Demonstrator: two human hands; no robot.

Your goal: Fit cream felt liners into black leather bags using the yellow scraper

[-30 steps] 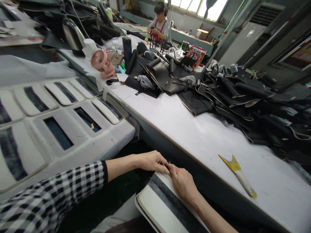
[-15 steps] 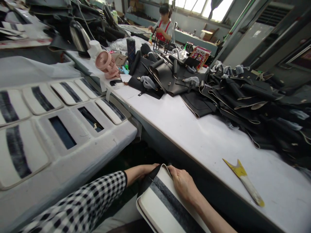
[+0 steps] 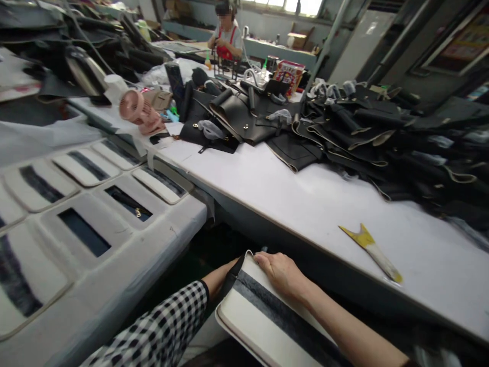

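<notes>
A white panel with a dark stripe down its middle [image 3: 260, 316] lies tilted in my lap below the table edge. My right hand [image 3: 280, 272] rests on its top corner, fingers curled over the edge. My left hand [image 3: 219, 278] is tucked under the panel's far left side, in a checked sleeve; its fingers are hidden behind the panel. A black layer shows at the panel's upper left edge.
A white table [image 3: 290, 199] carries a yellow-tipped scraper [image 3: 372, 252], heaps of black leather pieces [image 3: 362, 132] and a pink fan [image 3: 135, 109]. On the left, a white rack [image 3: 114, 229] holds similar striped panels. A person works at the far bench [image 3: 227, 33].
My left hand has slid from on top of the panel's corner to beneath it. The panel has lifted slightly. The view has shifted a little.
</notes>
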